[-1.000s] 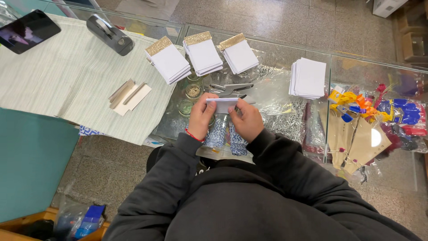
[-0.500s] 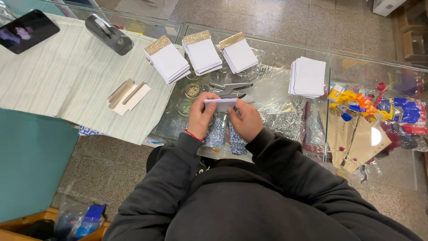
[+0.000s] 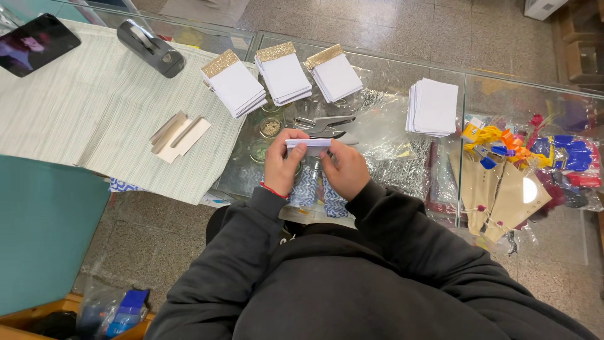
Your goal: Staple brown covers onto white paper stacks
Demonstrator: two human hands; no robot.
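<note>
Two hands on one small stack of white paper sheets (image 3: 308,143), held edge-up over the near part of the glass counter (image 3: 402,94). Left hand (image 3: 281,165) pinching the stack's left end between thumb and curled fingers; right hand (image 3: 345,169) pinching the right end the same way, fingers pressed close together. Probably squaring the sheets into an even block; next move seems to call for steady pressure so the edges stay flush, and something to bind them, perhaps the metal hole punch (image 3: 324,124) lying just beyond the stack.

Farther out: three finished white pads with gold glitter tops (image 3: 281,51) in a row at the far side, one plain stack of white sheets (image 3: 433,107) to the right. Left of these, on the striped cloth (image 3: 75,119), a few tan card strips (image 3: 177,133), one dark tape dispenser (image 3: 151,49) and one phone (image 3: 38,44) at the far left corner. Under the glass at right, several kraft paper bags (image 3: 497,195) and a heap of bright ribbon bows (image 3: 535,151), too tangled to count.
</note>
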